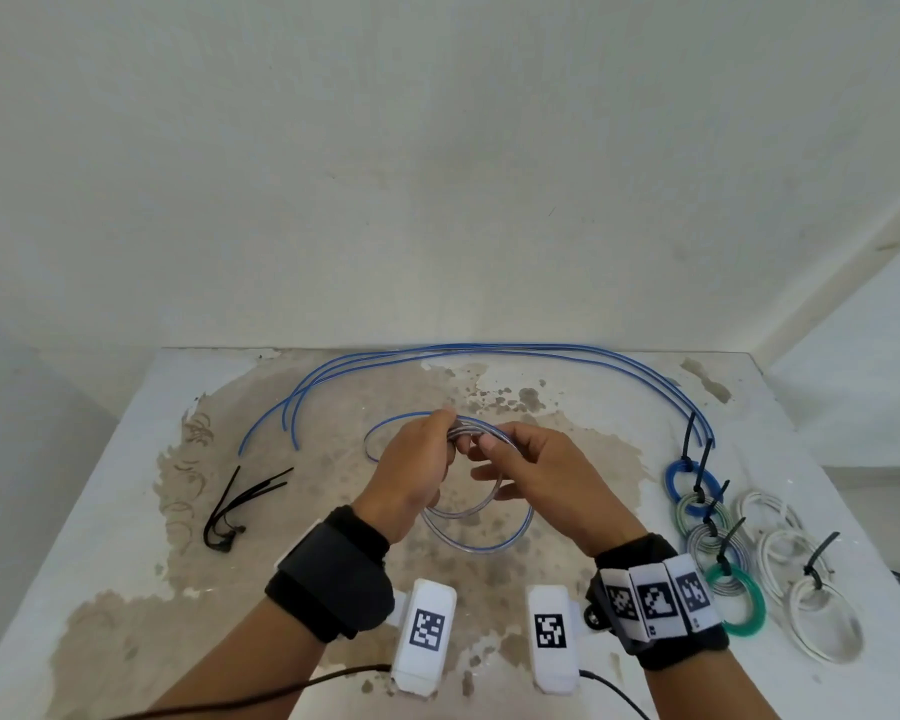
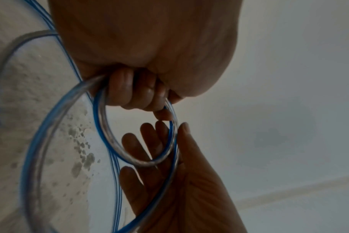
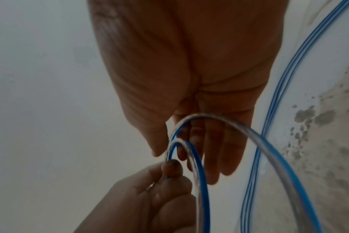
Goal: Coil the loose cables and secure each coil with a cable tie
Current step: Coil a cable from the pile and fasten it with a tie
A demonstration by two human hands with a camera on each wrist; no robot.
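The left hand [image 1: 411,475] grips the clear cable [image 1: 476,527] loops above the tabletop [image 1: 100,511]; the right hand [image 1: 531,470] pinches one loop. Winding comes first; next, the black ties [image 1: 240,501], left of the cable.

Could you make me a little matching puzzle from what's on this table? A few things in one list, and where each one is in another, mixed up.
Things
1. clear cable with a blue stripe
2. spare black cable ties
3. green coil
4. long blue cables

Places
A. lying loose along the far edge of the table
B. held up between the left hand and the right hand
C. on the table's left side
D. tied, among the finished coils on the right side

Pairs: 1-B, 2-C, 3-D, 4-A
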